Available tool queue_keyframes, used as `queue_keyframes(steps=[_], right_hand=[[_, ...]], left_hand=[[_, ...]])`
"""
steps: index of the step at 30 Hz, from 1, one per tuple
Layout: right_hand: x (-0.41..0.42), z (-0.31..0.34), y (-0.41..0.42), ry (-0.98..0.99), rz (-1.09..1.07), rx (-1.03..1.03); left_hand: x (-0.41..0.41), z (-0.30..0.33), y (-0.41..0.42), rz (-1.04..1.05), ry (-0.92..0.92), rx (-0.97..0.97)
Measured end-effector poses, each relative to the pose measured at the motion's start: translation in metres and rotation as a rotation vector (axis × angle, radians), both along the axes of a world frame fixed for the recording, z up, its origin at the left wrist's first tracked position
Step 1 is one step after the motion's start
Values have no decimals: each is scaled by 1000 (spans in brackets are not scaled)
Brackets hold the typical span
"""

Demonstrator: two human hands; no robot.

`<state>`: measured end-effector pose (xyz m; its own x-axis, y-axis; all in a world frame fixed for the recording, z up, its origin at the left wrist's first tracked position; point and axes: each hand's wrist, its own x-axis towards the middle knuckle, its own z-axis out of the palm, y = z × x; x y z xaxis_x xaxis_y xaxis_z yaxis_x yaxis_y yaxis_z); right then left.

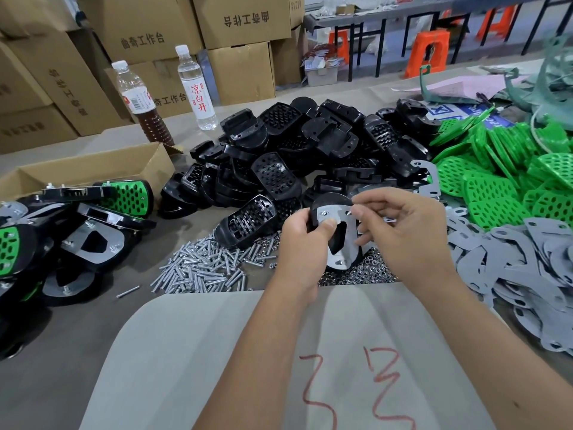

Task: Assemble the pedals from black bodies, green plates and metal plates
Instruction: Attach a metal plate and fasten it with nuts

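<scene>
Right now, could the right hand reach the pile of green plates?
Probably yes. The right hand is pinching at the pedal that the left hand holds, so it would have to let go first. The green plates lie just to its right, with nothing between them.

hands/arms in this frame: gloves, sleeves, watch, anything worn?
Nothing worn that the head view shows. Left hand and right hand are bare, no gloves, and no rings show. Both forearms are bare from wrist to the frame's bottom edge: no sleeves, watch, wristband or tape. No cables or markings on either arm.
</scene>
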<state>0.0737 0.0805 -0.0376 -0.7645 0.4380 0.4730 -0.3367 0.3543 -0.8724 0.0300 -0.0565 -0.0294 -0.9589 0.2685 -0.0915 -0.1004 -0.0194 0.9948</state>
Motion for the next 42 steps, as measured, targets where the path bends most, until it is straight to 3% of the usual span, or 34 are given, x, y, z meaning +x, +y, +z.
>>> queue_keyframes(steps=[12, 25, 37, 42], right_hand=[[1, 5, -3, -35, -35, 142], [1, 2, 1, -74, 133, -99], [3, -1, -1, -57, -8, 239], [5, 3, 1, -52, -25, 78]], left_hand=[[1, 2, -1, -26, -61, 40], [1, 2, -2, -60, -57, 47], [0, 0, -2, -42, -73, 50], [-1, -1, -2, -7, -58, 49]])
